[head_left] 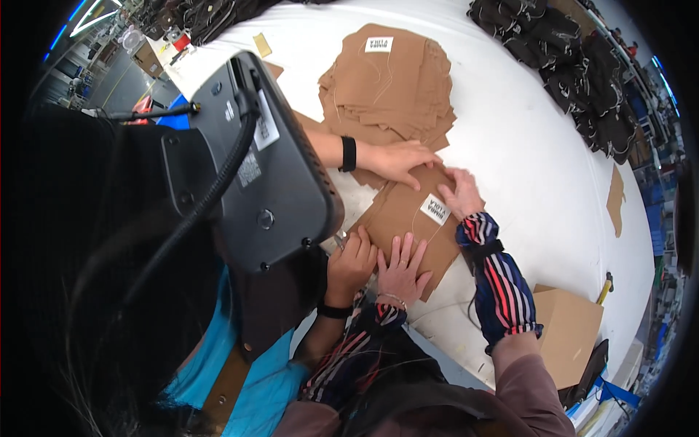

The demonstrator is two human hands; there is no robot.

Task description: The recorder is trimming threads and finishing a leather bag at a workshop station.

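A pile of brown fabric panels [386, 211] with a white label lies in front of me on the table. My left hand [400, 275] rests flat on its near part, fingers spread. At the far right edge, my right hand [463, 195] has bent fingers and a thumb closed on the panels; its fingertips are partly hidden. A co-worker's hand [400, 162] reaches over the far edge, close to my right fingers. The co-worker's other hand [353, 266] grips the near left corner beside my left hand. Striped sleeves cover my forearms.
Beyond is a bigger stack of brown panels [415, 80]. Black bundled goods [568, 65] line the far right of the white table [539, 182]. A cardboard box [568, 331] sits right of my arm. The co-worker's head-worn black device [255, 160] blocks the left.
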